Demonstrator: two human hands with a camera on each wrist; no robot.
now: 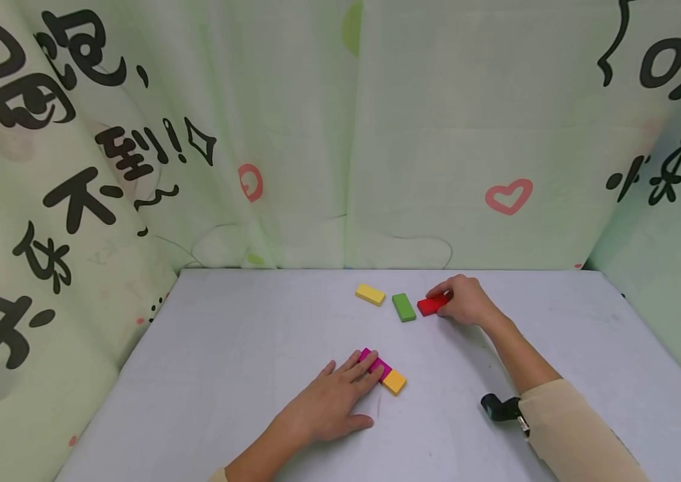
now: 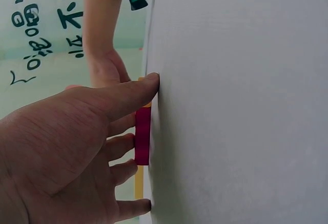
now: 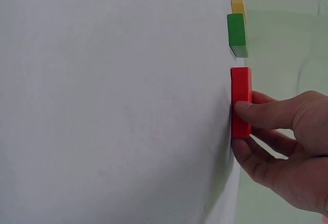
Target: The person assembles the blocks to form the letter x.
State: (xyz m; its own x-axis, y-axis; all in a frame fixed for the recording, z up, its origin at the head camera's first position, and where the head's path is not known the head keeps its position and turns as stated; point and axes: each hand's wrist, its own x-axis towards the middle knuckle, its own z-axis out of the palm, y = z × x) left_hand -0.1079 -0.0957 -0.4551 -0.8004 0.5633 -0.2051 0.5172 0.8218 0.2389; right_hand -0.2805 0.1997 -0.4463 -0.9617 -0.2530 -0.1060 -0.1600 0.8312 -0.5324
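Note:
My left hand [image 1: 331,403] lies over the near middle of the table, its fingertips touching the magenta block [image 1: 385,369] and partly covering it. An orange block [image 1: 395,382] adjoins the magenta block's near right end, forming a slanted row. In the left wrist view, the left fingers reach out straight to the side of the magenta block [image 2: 143,137], and the thumb overlaps the orange one. Farther back, my right hand [image 1: 467,301] pinches a red block [image 1: 428,306] between thumb and fingers. From the right wrist, the red block [image 3: 241,85] shows close over the tabletop.
Left of the red block lies a green block [image 1: 403,308], with a yellow block [image 1: 370,294] beyond it toward the back. The white table [image 1: 214,348] ends at a pale green curtain [image 1: 425,134] with black writing. A black device [image 1: 500,408] is strapped at the right sleeve.

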